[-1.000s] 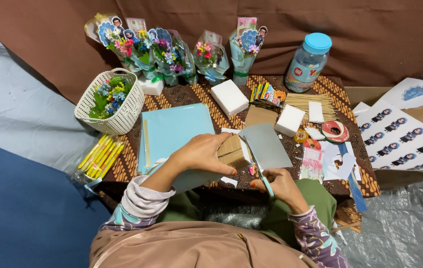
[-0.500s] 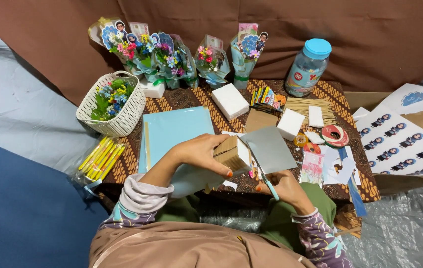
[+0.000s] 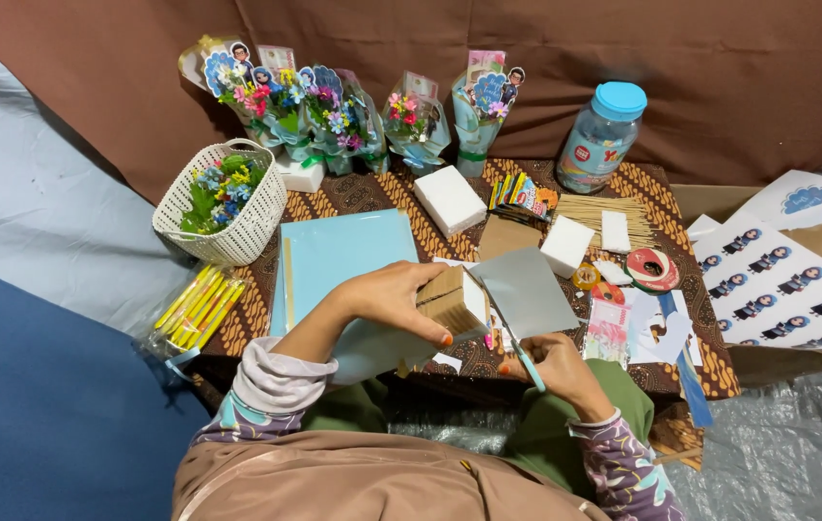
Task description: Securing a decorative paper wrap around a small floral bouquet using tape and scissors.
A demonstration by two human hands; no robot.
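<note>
Pencils: a bundle of yellow pencils (image 3: 194,311) in clear wrap lies at the left edge of the desk (image 3: 372,193), lower left of the frame.
Basket: a white woven basket (image 3: 223,203) with blue and green paper flowers stands just above the pencils, upper left.
Blue sheet: a light blue sheet (image 3: 339,253) lies flat on the patterned cloth, left of centre, partly under the left forearm.
Bouquets: a row of small wrapped bouquets (image 3: 334,111) leans against the brown backdrop along the top of the frame.
Left hand: the left hand (image 3: 397,301) is at the centre, fingers wrapped over the top of a small cardboard box (image 3: 452,301), grasping it and holding it tilted above the near edge of the desk.
Grey card: a grey card (image 3: 525,289) sticks out from the right side of the box, slanting toward the upper right.
White blocks: one white foam block (image 3: 450,200) sits above the box, another (image 3: 565,246) just right of the grey card.
Right hand: the right hand (image 3: 556,365), lower centre right, is closed around a thin light blue tool (image 3: 527,365) whose upper end points toward the box; what sort of tool cannot be told.
Sticks: a bundle of thin wooden sticks (image 3: 609,205) lies right of centre.
Jar: a clear jar (image 3: 602,138) with a blue lid stands at the upper right of the desk.
Tape roll: a red and white tape roll (image 3: 652,268) lies right of the second block.
Sticker sheets: printed sheets of small figures (image 3: 782,280) lie at the right edge of the frame.
</note>
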